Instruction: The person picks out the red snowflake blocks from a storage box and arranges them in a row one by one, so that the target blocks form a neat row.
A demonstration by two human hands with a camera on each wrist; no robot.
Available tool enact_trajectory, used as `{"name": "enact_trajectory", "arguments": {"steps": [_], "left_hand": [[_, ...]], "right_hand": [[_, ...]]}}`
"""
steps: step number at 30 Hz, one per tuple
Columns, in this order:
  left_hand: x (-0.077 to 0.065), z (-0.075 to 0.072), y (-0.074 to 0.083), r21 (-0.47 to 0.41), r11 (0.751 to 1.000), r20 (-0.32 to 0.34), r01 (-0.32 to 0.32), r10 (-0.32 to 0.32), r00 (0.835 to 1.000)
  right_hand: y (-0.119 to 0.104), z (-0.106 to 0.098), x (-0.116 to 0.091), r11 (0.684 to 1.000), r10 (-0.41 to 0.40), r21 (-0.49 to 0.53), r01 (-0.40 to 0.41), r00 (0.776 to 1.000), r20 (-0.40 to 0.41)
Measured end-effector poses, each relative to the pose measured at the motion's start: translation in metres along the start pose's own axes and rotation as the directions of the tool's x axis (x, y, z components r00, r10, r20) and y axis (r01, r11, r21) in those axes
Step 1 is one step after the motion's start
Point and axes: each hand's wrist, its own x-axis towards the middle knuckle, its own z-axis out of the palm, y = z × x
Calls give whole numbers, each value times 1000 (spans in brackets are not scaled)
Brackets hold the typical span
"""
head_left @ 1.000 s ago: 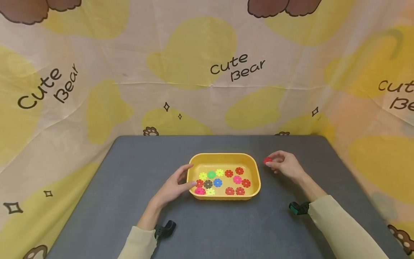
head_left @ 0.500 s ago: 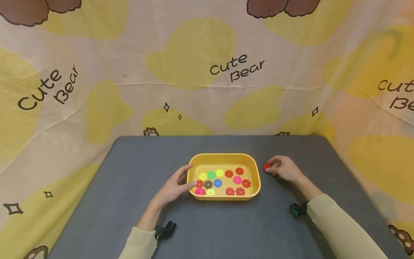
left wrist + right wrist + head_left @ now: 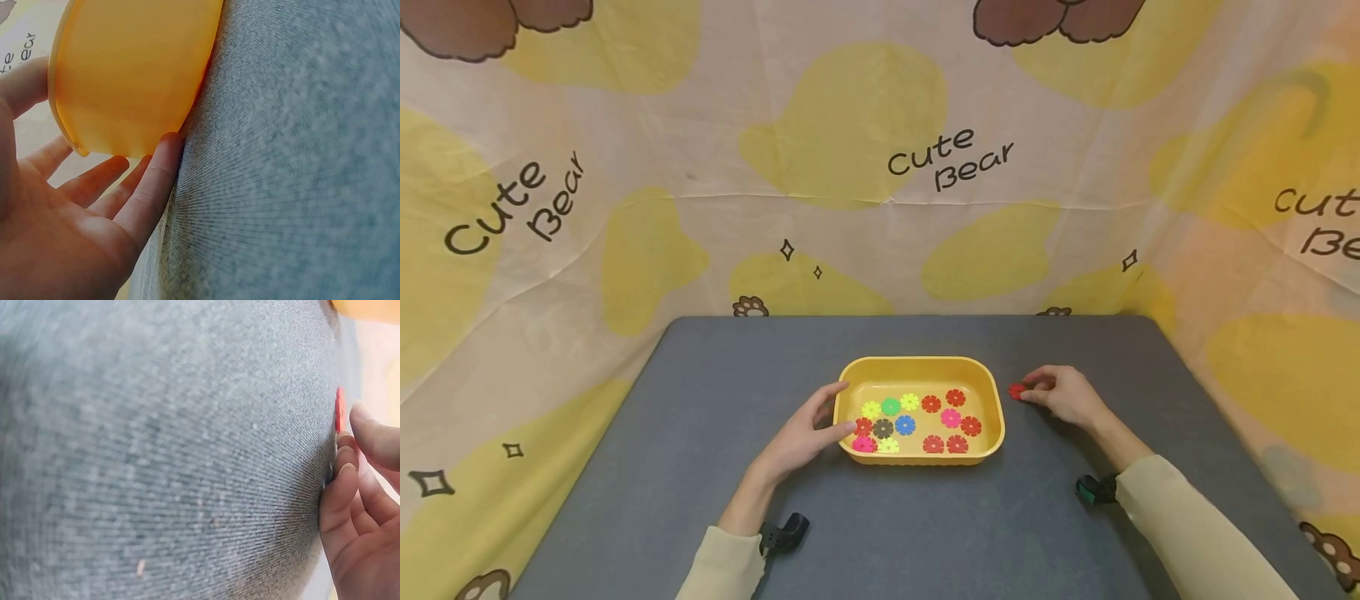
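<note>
The step in hand seems to be the handling of 1 red disc (image 3: 1016, 391) at the table (image 3: 880, 533), just to the right of the yellow box (image 3: 917, 459), outside it and not touching it. The right hand (image 3: 1066, 393) has its fingers curled at the disc's right edge; the right wrist view shows a gap beside the thumb, so I cannot tell whether thumb and fingertips pinch the disc or merely touch it. The disc appears to lie flat on the table, or very nearly so. The left hand (image 3: 800, 435) grips the left end of the box, thumb over the rim and fingers against the outer wall, which should steady it. In the box lie other discs, among them 1 blue disc (image 3: 905, 425), 1 green disc (image 3: 891, 406) and 1 dark disc (image 3: 883, 428). The next move, I judge, calls for a light touch: a thin disc this close to the table offers little edge to hold, so thumb and fingers need to close or part cleanly, without dragging it or knocking the box
</note>
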Motion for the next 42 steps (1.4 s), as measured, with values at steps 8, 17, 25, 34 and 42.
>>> {"name": "enact_trajectory", "arguments": {"steps": [8,17,25,34,42], "left_hand": [[-1,-1,-1,-5,1000,4,7,-7,1000],[-3,0,-1,1,1000,-13,24,-24,1000],[-2,2,-2,2,1000,-22,24,-24,999],[-2,2,-1,-2,1000,-17,26,-26,1000],[1,2,-1,15,1000,-19,14,-13,1000]], "right_hand": [[-10,-6,-4,997,-20,74,22,999,-27],[-43,-9,-6,988,-52,146,57,998,-38],[-80,-2,-12,971,-113,209,117,993,-28],[-110,11,-8,955,-172,244,167,985,0],[-137,29,-5,944,-221,260,204,974,38]]}}
